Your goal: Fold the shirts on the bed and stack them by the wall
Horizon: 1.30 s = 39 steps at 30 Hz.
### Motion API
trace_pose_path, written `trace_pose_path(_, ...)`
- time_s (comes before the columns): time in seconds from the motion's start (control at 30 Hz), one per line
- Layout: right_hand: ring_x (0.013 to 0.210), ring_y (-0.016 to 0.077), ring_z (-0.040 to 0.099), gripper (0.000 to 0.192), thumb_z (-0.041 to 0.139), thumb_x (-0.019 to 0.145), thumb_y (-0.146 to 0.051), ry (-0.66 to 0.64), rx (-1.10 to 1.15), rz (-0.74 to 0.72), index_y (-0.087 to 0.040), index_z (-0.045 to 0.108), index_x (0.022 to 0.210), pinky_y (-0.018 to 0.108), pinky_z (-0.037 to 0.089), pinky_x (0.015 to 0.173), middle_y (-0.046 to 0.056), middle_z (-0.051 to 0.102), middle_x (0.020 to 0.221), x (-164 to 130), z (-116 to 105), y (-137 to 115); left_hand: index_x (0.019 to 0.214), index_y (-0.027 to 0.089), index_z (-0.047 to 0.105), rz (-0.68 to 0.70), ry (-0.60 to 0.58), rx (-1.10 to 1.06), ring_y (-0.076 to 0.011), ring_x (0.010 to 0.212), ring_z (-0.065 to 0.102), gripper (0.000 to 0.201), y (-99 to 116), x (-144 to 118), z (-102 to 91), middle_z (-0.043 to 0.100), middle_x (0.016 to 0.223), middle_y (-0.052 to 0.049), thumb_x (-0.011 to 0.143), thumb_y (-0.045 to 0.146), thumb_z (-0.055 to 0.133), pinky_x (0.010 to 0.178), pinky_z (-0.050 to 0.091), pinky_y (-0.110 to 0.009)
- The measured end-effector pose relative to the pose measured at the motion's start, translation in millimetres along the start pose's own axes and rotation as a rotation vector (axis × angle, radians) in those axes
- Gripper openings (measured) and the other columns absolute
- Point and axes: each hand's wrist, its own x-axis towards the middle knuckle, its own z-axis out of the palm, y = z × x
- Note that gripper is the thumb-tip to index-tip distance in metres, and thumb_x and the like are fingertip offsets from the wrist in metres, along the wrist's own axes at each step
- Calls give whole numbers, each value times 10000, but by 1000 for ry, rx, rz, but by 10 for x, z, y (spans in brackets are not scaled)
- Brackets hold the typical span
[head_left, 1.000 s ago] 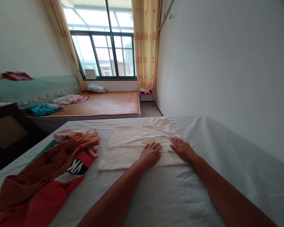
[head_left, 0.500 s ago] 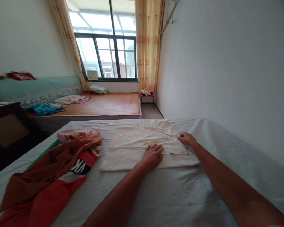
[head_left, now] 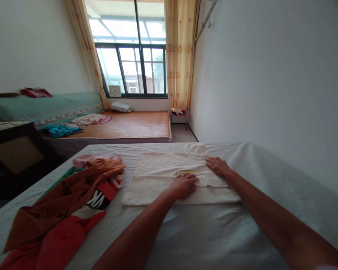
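A cream T-shirt (head_left: pixel 154 165) with a small printed picture lies partly folded on the sheet-covered table, its collar at the far side. My left hand (head_left: pixel 185 185) rests flat on the folded-over near part, fingers stretched across the lower edge of the print. On the shirt's right side, near the collar, my right hand (head_left: pixel 217 165) lies with its fingers extended on the cloth. Neither hand grips the fabric. Part of the print is covered by my left fingers.
Left of the shirt lies a heap of clothes (head_left: pixel 64 198) in brown, red, pink and green. Beyond the table with its pale sheet (head_left: pixel 202 236) are a bed (head_left: pixel 141 122), a small stool (head_left: pixel 179 112) and a window. A white wall (head_left: pixel 270 82) runs along the right.
My right hand has gone from pinching the shirt's right edge to lying flat on it, slightly further left. My left hand stays on the shirt. The view has shifted slightly.
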Motion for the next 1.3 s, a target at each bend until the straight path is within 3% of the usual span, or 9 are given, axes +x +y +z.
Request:
trace_pose_path(0.13, 1189, 296, 495, 365, 441, 893, -353, 27, -11, 172, -210, 623, 1175, 491, 397, 943, 126, 582, 1281, 261, -43, 140, 988, 287, 695, -131, -14, 13, -202, 1033, 609, 244, -534, 73, -429, 687, 1083, -26, 870, 359, 494, 899, 452, -297)
trace_pose_path(0.23, 1197, 287, 502, 422, 468, 878, -380, 48, 32, 204, -178, 576, 1233, 427, 404, 949, 145, 573, 1286, 556, -47, 179, 1131, 268, 638, -424, 36, 240, -196, 1166, 535, 307, -1134, -35, -810, 616, 1242, -34, 879, 316, 470, 983, 399, -294)
trace_pose_path(0.33, 1158, 297, 545, 535, 465, 871, -462, 59, 105, 265, -122, 521, 1281, 400, 414, 930, 192, 584, 1253, 859, 33, 132, 1285, 174, 522, -585, 61, 312, -239, 1283, 422, 419, -1686, -231, -1070, 484, 1390, -113, 884, 257, 432, 1045, 338, -375)
trace_pose_path(0.47, 1119, 326, 569, 700, 456, 851, -539, 89, 214, 393, -35, 419, 1335, 423, 427, 894, 268, 584, 1209, 1188, 175, 77, 1356, 190, 431, -698, 61, 338, -251, 1338, 336, 459, -2153, -403, -1146, 398, 1457, -100, 904, 252, 378, 1062, 302, -431)
trace_pose_path(0.6, 1033, 299, 608, 622, 592, 765, -474, 146, 350, 407, -95, 507, 1251, 380, 450, 840, 205, 647, 1114, 1379, 256, 47, 1353, 255, 435, -733, 43, 329, -261, 1330, 340, 458, -2374, -373, -1086, 415, 1447, -55, 900, 233, 369, 1037, 336, -448)
trace_pose_path(0.8, 798, 199, 637, 411, 615, 716, -383, 274, 651, 209, -123, 624, 1034, 286, 487, 697, 92, 694, 905, 1380, 109, -92, 1139, 204, 615, -755, 95, 330, -271, 1131, 525, 358, -2401, -182, -1155, 585, 1183, -111, 824, 183, 447, 921, 433, -401)
trace_pose_path(1.0, 753, 165, 607, 353, 727, 648, -386, 358, 1056, -68, -206, 591, 919, 283, 491, 676, 20, 675, 836, 696, -509, -127, 988, 200, 622, -526, 270, 296, -202, 1050, 546, 251, -1910, -418, -1458, 592, 1105, -48, 784, 238, 481, 909, 427, -300)
trace_pose_path(1.13, 785, 156, 606, 529, 733, 696, -332, 138, 1134, -192, -275, 526, 1180, 286, 493, 711, -3, 663, 860, -159, -779, -71, 906, 227, 602, -349, 289, 303, -217, 983, 561, 208, -1464, -945, -1461, 643, 970, -21, 740, 183, 485, 881, 414, -329)
trace_pose_path(1.3, 800, 172, 598, 447, 619, 800, -347, -220, 809, -280, -216, 569, 1224, 323, 489, 759, 29, 625, 858, -968, -552, -86, 828, 221, 614, -419, 118, 362, -224, 970, 572, 250, -1238, -1400, -1216, 667, 946, -28, 657, 88, 488, 887, 389, -338)
